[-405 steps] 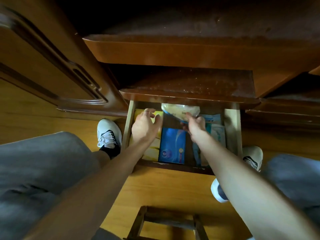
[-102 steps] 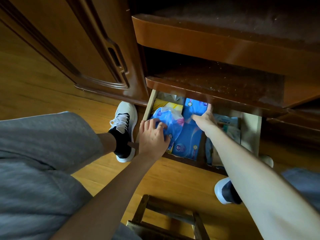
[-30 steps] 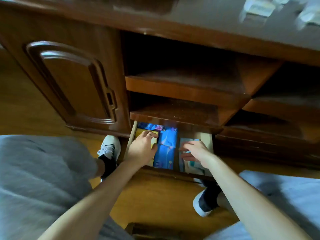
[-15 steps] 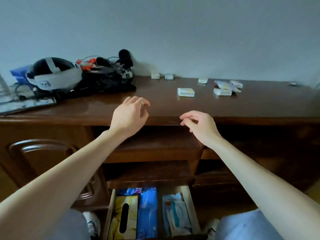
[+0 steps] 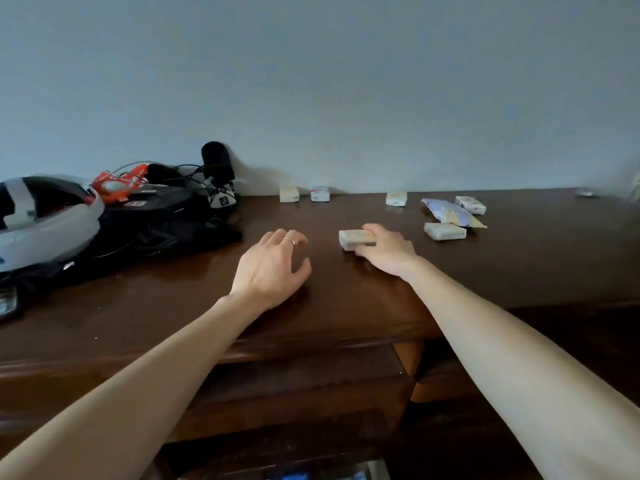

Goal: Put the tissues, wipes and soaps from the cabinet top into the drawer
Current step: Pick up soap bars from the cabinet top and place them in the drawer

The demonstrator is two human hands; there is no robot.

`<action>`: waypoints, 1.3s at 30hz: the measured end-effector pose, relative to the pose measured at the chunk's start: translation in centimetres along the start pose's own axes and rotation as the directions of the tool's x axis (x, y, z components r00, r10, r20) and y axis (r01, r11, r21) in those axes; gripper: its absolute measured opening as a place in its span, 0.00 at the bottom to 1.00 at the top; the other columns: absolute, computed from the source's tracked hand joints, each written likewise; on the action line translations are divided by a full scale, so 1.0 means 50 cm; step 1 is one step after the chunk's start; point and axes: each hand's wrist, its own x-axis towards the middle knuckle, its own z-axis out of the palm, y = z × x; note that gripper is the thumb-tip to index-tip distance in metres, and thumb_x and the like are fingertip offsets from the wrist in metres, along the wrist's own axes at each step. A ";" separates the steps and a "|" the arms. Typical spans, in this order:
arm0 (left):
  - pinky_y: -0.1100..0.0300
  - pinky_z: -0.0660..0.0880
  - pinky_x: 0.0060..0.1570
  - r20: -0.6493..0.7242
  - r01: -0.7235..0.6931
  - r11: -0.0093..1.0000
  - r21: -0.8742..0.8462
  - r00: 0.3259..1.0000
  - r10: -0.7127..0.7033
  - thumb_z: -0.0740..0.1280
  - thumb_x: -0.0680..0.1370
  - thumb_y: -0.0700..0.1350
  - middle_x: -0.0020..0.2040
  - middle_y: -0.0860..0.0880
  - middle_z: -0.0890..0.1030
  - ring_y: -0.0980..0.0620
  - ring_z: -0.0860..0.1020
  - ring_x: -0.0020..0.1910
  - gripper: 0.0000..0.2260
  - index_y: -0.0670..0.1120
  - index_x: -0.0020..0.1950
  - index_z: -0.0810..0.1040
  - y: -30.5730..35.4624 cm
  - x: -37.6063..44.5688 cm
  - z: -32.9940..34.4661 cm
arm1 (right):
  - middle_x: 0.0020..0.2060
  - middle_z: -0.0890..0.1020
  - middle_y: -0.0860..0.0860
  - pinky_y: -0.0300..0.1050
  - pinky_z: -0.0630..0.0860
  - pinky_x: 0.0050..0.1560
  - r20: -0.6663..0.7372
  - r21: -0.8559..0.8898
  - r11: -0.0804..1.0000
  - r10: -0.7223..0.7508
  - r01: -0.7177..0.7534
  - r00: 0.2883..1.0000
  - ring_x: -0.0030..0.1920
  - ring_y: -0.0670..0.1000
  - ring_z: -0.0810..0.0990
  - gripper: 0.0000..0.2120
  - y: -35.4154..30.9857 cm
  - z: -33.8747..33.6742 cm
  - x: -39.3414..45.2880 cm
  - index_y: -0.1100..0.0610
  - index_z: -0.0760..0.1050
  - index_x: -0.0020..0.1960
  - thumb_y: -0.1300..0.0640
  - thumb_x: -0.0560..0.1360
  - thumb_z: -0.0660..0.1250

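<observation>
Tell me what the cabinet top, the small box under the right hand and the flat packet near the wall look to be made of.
Cabinet top: dark wood, glossy varnish; it shows soft reflections.
Small box, gripped by the right hand: pale and sharp-edged, likely printed card or wrapped paper; too blurred to be sure.
Flat packet: thin shiny plastic film, judging by its glinting, creased surface.

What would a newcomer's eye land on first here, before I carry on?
First the two hands over the dark cabinet top: the right hand grips a small soap box, while the left hand hovers beside it holding nothing. Next, the scattered soap boxes and a flat wipes packet toward the back right, and the helmet with tangled black gear at far left.
</observation>
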 end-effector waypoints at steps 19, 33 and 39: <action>0.47 0.65 0.69 0.280 0.080 0.986 -0.145 0.959 -0.036 0.58 0.77 0.70 0.73 0.47 0.70 0.45 0.66 0.72 0.34 0.52 0.78 0.64 0.047 0.126 0.122 | 0.57 0.83 0.42 0.47 0.76 0.59 -0.065 0.054 0.999 0.008 -0.004 0.998 0.62 0.48 0.79 0.19 0.107 -0.083 0.031 0.42 0.82 0.61 0.41 0.72 0.65; 0.54 0.67 0.49 0.300 0.002 0.998 -0.070 0.954 0.019 0.61 0.70 0.65 0.56 0.57 0.78 0.52 0.72 0.64 0.19 0.58 0.55 0.71 0.075 0.116 0.101 | 0.65 0.81 0.40 0.40 0.69 0.65 0.016 0.166 0.974 -0.159 0.154 0.987 0.67 0.43 0.76 0.19 0.058 -0.034 0.026 0.43 0.80 0.66 0.57 0.77 0.66; 0.55 0.69 0.47 0.340 0.116 0.964 -0.238 0.940 -0.029 0.67 0.69 0.60 0.54 0.56 0.75 0.53 0.74 0.55 0.13 0.57 0.49 0.74 0.030 0.107 0.070 | 0.57 0.82 0.33 0.32 0.71 0.54 0.137 0.195 0.930 -0.341 0.312 0.930 0.58 0.35 0.78 0.18 -0.002 0.009 0.005 0.37 0.79 0.66 0.47 0.76 0.71</action>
